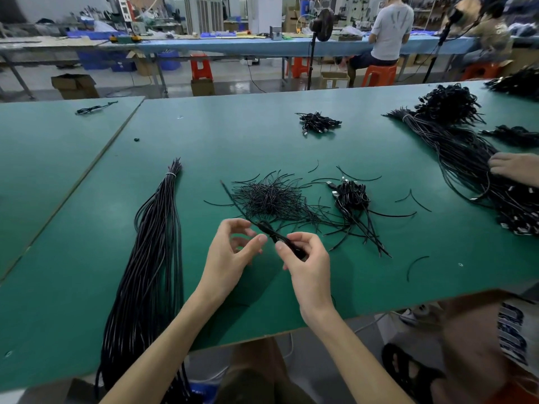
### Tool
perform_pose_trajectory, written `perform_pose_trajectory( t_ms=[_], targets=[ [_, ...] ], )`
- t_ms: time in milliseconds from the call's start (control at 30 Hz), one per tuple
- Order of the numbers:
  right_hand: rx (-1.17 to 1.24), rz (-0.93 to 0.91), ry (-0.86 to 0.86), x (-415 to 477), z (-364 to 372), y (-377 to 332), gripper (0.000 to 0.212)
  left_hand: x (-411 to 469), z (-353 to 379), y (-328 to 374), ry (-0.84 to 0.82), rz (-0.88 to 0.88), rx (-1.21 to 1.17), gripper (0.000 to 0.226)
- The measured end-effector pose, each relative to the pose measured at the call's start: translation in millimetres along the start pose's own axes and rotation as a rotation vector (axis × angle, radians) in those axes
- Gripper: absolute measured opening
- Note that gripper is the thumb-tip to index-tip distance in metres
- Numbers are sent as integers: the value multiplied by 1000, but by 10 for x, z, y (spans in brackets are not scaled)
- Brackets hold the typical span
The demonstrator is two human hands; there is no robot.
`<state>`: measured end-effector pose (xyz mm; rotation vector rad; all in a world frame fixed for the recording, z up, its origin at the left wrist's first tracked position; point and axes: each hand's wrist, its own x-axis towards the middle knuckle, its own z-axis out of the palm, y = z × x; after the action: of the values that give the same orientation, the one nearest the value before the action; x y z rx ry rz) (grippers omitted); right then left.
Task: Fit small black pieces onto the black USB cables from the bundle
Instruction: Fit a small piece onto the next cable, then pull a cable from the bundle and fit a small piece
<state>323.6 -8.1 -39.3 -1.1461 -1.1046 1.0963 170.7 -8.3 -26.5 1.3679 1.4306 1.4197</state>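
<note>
A long bundle of black USB cables (151,252), tied near its far end with a white band, lies on the green table (350,272) to my left and hangs over the near edge. My right hand (303,258) grips a folded black cable (268,231) above the table's middle. Its thin end slants up and left past a heap of thin black pieces (271,196). My left hand (233,249) is beside it with curled fingers, thumb and forefinger close to the cable's bend. I cannot tell whether they touch it.
A small pile of coiled cables with USB plugs (351,196) lies right of the heap, another pile (319,122) farther back. A big cable mass (466,158) fills the right side, with another person's hand (513,167) on it. Loose black strands are scattered about.
</note>
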Motion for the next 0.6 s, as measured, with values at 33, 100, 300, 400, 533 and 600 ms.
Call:
perform_pose_trajectory(
  t_ms=[33, 100, 300, 400, 533, 600],
  targets=[
    [13, 3, 17, 4, -4, 6, 16, 6, -18, -10, 62, 68, 129, 30],
    [2, 3, 23, 6, 3, 18, 14, 17, -99, -3, 128, 339, 472, 26],
    [-17, -10, -71, 21, 26, 0, 18, 246, -263, 148, -212, 924, 1149, 28],
    [51, -5, -48, 15, 21, -22, 21, 304, -288, 243, -361, 816, 1133, 21],
    [196, 68, 37, 30, 15, -44, 30, 367, -215, 384, -282, 566, 995, 22],
    [149, 66, 17, 37, 14, -43, 24, 448, -145, 483, -245, 288, 716, 15]
  ],
)
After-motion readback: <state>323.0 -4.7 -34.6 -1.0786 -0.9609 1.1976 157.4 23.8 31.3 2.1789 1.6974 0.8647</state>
